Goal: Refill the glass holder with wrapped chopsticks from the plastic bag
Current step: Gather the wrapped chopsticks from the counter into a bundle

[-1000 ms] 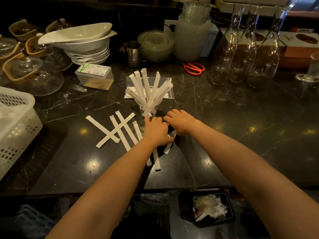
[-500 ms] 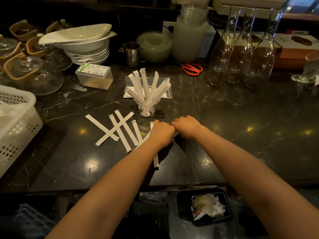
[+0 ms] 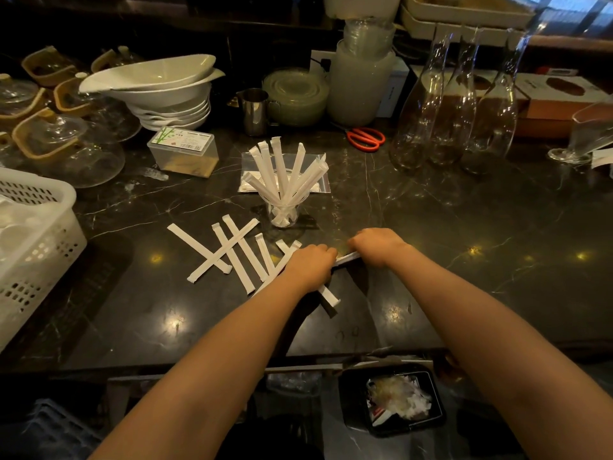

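A small glass holder (image 3: 285, 212) stands mid-counter with several white wrapped chopsticks (image 3: 282, 167) fanned out of it. A flat clear plastic bag (image 3: 316, 167) lies just behind it. More wrapped chopsticks (image 3: 232, 249) lie scattered and crossed on the dark counter to the left of my hands. My left hand (image 3: 308, 267) is closed over a few of them near the holder's front. My right hand (image 3: 378, 245) is closed on the other end of one wrapped chopstick (image 3: 346, 258) that spans between both hands.
A white slotted basket (image 3: 36, 234) sits at the left edge. Stacked white bowls (image 3: 159, 91), a toothpick box (image 3: 182, 152), a steel jug (image 3: 255, 111), red scissors (image 3: 366, 137) and glass carafes (image 3: 454, 107) line the back. A black bin (image 3: 391, 400) sits below the counter edge.
Both hands have drawn back from the holder toward me and spread apart, and a wrapped chopstick now shows stretched between them.
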`<state>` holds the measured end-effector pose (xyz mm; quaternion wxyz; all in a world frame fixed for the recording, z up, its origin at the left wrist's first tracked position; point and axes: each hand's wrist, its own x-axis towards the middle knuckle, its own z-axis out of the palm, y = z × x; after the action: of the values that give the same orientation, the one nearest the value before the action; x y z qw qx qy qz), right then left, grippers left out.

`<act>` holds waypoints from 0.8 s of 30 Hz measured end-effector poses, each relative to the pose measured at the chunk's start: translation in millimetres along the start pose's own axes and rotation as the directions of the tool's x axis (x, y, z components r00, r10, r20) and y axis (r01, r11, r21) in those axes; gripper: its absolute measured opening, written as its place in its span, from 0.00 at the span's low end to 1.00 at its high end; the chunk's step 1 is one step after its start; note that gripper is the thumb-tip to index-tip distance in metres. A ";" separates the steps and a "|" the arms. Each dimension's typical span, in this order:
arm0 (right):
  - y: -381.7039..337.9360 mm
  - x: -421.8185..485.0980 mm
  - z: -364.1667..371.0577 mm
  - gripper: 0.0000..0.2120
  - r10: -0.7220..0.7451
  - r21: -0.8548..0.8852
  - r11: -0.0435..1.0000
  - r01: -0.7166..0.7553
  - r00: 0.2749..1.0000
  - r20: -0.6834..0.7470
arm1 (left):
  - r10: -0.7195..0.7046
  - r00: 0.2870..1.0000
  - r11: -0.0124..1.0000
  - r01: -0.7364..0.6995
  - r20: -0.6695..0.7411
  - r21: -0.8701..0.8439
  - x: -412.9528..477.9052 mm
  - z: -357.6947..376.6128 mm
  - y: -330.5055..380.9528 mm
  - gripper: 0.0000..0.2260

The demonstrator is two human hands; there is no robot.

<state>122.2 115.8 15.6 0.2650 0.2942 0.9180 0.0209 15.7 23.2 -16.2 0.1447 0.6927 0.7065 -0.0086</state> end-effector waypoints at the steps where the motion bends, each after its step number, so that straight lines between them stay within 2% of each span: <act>1: 0.7 -2.0 -2.2 0.13 0.011 -0.012 1.000 -0.011 1.000 0.000 | 0.006 1.000 1.000 -0.005 -0.006 0.002 -0.4 0.5 -0.8 0.12; 8: 13.3 -16.0 -17.7 0.13 0.085 -0.029 0.996 -0.087 0.995 -0.046 | -0.006 1.000 0.998 0.005 -0.013 -0.056 -5.2 -2.7 -5.2 0.12; 11: 19.9 -21.7 -25.9 0.15 0.100 0.031 0.995 -0.098 0.990 -0.102 | -0.043 0.999 0.984 0.040 -0.018 -0.176 -8.0 -14.4 -5.8 0.13; 13: 24.0 -24.1 -32.5 0.15 0.114 0.125 0.987 -0.097 0.985 -0.133 | -0.075 0.997 0.941 0.059 -0.037 -0.333 -12.9 -26.8 -7.8 0.14; 16: 26.3 -25.9 -40.3 0.12 0.094 0.328 0.944 -0.041 0.985 -0.145 | -0.101 0.990 0.837 0.030 -0.101 -0.547 -27.2 -49.0 -15.3 0.13; 19: 15.8 -28.4 -47.0 0.11 0.039 0.523 0.850 0.058 0.984 -0.173 | -0.155 0.969 0.700 -0.029 -0.191 -0.713 -46.8 -70.3 -28.3 0.11; 21: 2.7 -27.6 -51.2 0.10 0.020 0.641 0.759 0.120 0.978 -0.207 | -0.204 0.942 0.576 -0.104 -0.265 -0.811 -59.9 -81.5 -37.5 0.09; 24: -25.2 -24.7 -56.2 0.09 -0.009 0.807 0.560 0.185 0.976 -0.217 | -0.284 0.903 0.345 -0.216 -0.321 -0.913 -74.0 -90.9 -49.0 0.06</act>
<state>97.9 88.0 70.7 0.0103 0.3291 0.8572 -0.3960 -50.0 -31.7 77.7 0.3558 0.4516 0.6099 0.5455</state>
